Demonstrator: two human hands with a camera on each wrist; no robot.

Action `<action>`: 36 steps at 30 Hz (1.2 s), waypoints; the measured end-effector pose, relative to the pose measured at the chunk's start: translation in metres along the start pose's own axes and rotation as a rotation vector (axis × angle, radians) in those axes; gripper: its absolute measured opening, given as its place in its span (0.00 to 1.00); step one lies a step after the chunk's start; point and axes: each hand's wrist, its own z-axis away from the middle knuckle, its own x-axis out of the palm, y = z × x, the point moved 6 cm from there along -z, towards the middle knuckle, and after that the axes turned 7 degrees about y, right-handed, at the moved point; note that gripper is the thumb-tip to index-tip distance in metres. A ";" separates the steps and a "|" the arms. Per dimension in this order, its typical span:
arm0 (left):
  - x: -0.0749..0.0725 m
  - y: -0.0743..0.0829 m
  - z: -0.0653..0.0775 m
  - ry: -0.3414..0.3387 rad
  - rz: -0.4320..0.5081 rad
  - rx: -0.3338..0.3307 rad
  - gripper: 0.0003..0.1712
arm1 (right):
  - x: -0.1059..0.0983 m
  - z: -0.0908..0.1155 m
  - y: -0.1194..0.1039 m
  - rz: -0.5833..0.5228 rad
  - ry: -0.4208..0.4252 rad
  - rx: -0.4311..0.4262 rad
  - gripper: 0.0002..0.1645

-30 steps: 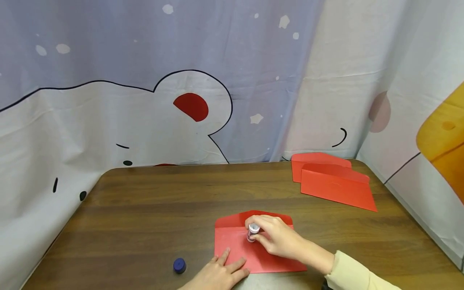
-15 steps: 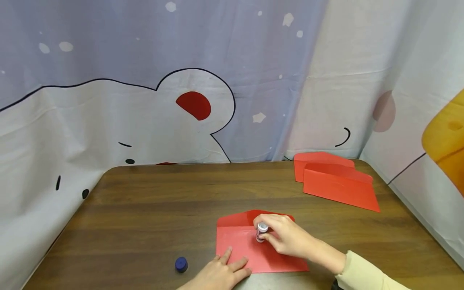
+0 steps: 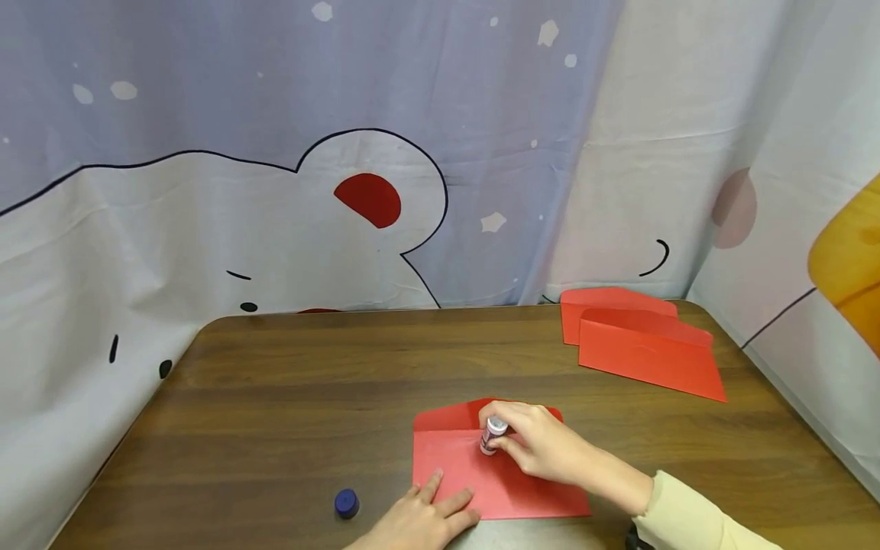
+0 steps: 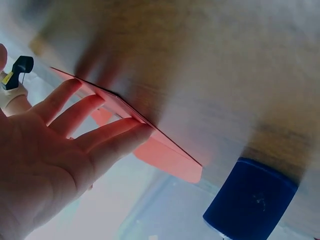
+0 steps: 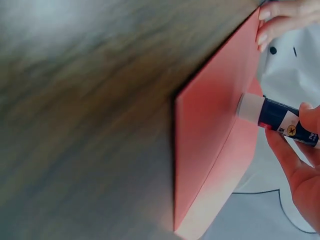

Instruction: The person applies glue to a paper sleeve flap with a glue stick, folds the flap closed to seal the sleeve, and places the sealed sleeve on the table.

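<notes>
Woodgrain tabletop [image 3: 275, 397] stretches out with rounded far corners, its back edge against printed cloth [image 3: 495, 92] in lilac and white, where I see a cartoon figure with 1 red-centred ear. On the right-hand cloth, an orange-yellow shape [image 3: 852, 263] is cut off. 2 red envelopes [image 3: 649, 355] overlap by the far right corner. The near envelope [image 3: 509, 493], also red, lies before the person, flap unfolded away from them. The left hand [image 3: 419, 522] rests on its near left part, fingers straight and spread, gripping nothing. The right hand [image 3: 539, 443] pinches a leaning glue stick [image 3: 489, 441], white end touching the paper near the flap's crease. A blue cap [image 3: 347, 503] sits left of it on the wood. The stick's tip is hidden; its small print is unreadable. I cannot identify the dark object [image 3: 636, 539] under the pale-yellow sleeve [image 3: 687, 512].
</notes>
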 end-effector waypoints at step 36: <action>0.002 -0.003 -0.002 -0.062 0.077 -0.011 0.31 | -0.054 0.044 0.027 0.125 0.112 0.110 0.26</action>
